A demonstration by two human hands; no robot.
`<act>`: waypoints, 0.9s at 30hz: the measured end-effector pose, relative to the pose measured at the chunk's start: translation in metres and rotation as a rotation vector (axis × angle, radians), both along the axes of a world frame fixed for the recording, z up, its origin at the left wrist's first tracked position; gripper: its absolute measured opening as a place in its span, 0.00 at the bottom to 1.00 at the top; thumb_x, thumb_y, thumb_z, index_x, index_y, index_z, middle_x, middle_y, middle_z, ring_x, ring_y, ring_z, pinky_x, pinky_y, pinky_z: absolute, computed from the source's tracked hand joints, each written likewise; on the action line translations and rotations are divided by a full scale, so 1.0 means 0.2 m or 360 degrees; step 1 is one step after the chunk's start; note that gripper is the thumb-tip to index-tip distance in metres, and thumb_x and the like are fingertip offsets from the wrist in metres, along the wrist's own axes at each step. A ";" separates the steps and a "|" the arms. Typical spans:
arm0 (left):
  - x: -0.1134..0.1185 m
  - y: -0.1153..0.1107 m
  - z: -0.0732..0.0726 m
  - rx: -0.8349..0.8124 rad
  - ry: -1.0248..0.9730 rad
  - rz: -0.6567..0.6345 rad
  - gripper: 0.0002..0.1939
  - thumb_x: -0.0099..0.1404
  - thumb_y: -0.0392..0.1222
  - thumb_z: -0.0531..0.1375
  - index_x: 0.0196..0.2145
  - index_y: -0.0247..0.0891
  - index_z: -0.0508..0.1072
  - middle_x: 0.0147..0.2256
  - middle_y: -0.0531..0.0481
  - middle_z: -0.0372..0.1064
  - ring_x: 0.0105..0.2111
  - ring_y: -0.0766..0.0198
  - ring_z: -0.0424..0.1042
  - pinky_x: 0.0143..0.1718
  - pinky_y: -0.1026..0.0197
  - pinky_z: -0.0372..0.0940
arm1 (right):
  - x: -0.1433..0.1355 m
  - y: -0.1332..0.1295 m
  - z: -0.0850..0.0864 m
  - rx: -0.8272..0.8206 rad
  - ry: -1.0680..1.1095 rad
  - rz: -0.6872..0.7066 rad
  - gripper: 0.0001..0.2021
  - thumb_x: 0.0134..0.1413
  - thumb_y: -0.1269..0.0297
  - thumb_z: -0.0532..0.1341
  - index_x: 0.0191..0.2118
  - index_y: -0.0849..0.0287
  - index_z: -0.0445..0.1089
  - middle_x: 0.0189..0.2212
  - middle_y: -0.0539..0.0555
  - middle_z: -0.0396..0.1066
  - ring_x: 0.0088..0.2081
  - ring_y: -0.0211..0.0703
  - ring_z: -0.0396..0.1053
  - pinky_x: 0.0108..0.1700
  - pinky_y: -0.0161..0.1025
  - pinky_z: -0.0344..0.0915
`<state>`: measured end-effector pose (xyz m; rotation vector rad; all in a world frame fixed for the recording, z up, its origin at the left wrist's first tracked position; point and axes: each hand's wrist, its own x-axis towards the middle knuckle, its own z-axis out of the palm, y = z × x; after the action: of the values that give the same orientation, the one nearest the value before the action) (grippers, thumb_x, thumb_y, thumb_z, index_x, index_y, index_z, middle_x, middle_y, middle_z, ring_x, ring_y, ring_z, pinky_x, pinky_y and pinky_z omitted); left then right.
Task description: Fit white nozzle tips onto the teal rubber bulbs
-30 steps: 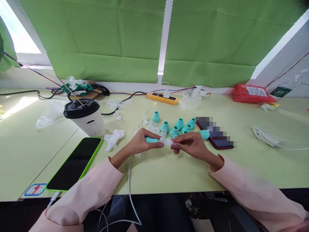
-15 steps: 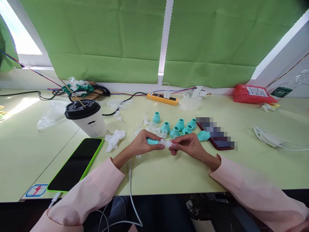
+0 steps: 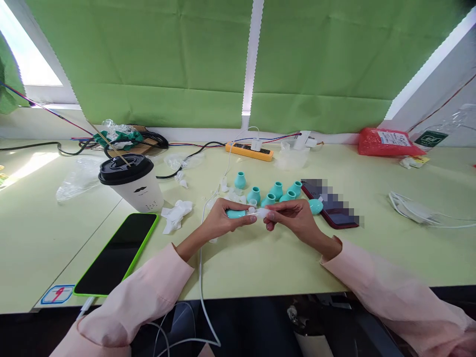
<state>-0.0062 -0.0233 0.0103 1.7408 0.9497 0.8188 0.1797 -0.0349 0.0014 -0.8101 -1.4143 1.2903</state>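
Near the middle of the pale table, my left hand (image 3: 222, 218) is closed round a teal piece (image 3: 236, 213) with a clear fitting at its right end. My right hand (image 3: 292, 216) pinches a small translucent white piece (image 3: 262, 212) that meets the fitting. Behind the hands stand several teal bulb-shaped parts, among them one at the back (image 3: 240, 180) and one farther right (image 3: 276, 190). Small translucent pieces (image 3: 235, 195) lie beside them. A teal part (image 3: 316, 206) rests just right of my right hand, partly over a dark phone.
A lidded paper cup (image 3: 138, 191), a green-cased phone (image 3: 117, 253) and a crumpled tissue (image 3: 177, 215) are on the left. A white cable (image 3: 201, 277) runs past my left wrist. The dark red phone (image 3: 332, 206) and a face mask (image 3: 412, 210) lie right; an orange power strip (image 3: 249, 151) lies behind.
The white piece in my right hand has moved slightly right, away from the teal piece, and more of it shows. My right hand has shifted a little right too.
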 end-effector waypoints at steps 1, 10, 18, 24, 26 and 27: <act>0.01 0.00 0.00 -0.0014 -0.0019 0.0034 0.20 0.48 0.49 0.59 0.35 0.33 0.73 0.19 0.52 0.63 0.16 0.74 0.56 0.15 0.69 0.55 | 0.00 0.01 0.00 0.0021 -0.0004 -0.0038 0.07 0.35 0.68 0.64 0.28 0.60 0.72 0.17 0.49 0.70 0.18 0.36 0.67 0.22 0.38 0.68; 0.00 0.00 0.02 0.0056 -0.0384 0.0154 0.21 0.56 0.47 0.51 0.45 0.35 0.65 0.34 0.47 0.69 0.32 0.65 0.67 0.34 0.63 0.61 | 0.00 0.07 0.15 0.0292 -0.0175 -0.0467 0.07 0.38 0.62 0.63 0.23 0.61 0.70 0.15 0.48 0.66 0.13 0.31 0.60 0.15 0.32 0.60; -0.05 0.06 0.00 0.0699 0.0511 0.0791 0.12 0.54 0.42 0.50 0.33 0.39 0.71 0.32 0.50 0.66 0.34 0.62 0.61 0.33 0.62 0.58 | 0.08 0.34 0.32 0.1136 -0.0736 -0.1380 0.10 0.44 0.59 0.57 0.25 0.61 0.70 0.19 0.51 0.67 0.20 0.36 0.64 0.24 0.35 0.63; -0.04 0.06 -0.03 0.0961 0.1100 0.0603 0.14 0.51 0.44 0.54 0.34 0.39 0.72 0.35 0.45 0.60 0.39 0.55 0.55 0.35 0.56 0.58 | 0.15 0.59 0.15 0.0886 -0.1429 -0.1308 0.11 0.41 0.62 0.57 0.24 0.65 0.71 0.20 0.55 0.70 0.24 0.40 0.67 0.31 0.37 0.63; -0.04 0.06 -0.05 0.0988 0.1161 0.0522 0.14 0.51 0.44 0.54 0.35 0.39 0.71 0.35 0.44 0.59 0.38 0.55 0.54 0.35 0.56 0.58 | 0.16 0.63 0.12 0.0724 -0.1543 -0.1300 0.12 0.41 0.60 0.57 0.25 0.65 0.72 0.21 0.56 0.71 0.25 0.41 0.67 0.31 0.37 0.63; -0.04 0.07 -0.06 0.1006 0.1178 0.0486 0.14 0.52 0.45 0.54 0.36 0.39 0.71 0.35 0.44 0.59 0.38 0.55 0.54 0.35 0.56 0.58 | 0.16 0.64 0.11 0.0672 -0.1583 -0.1300 0.13 0.41 0.59 0.57 0.26 0.65 0.72 0.22 0.57 0.71 0.26 0.42 0.67 0.31 0.37 0.62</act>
<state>-0.0152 -0.0101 -0.0012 2.5794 1.5915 0.7082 0.2126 0.0927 0.0233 -1.6005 -1.6953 -0.1107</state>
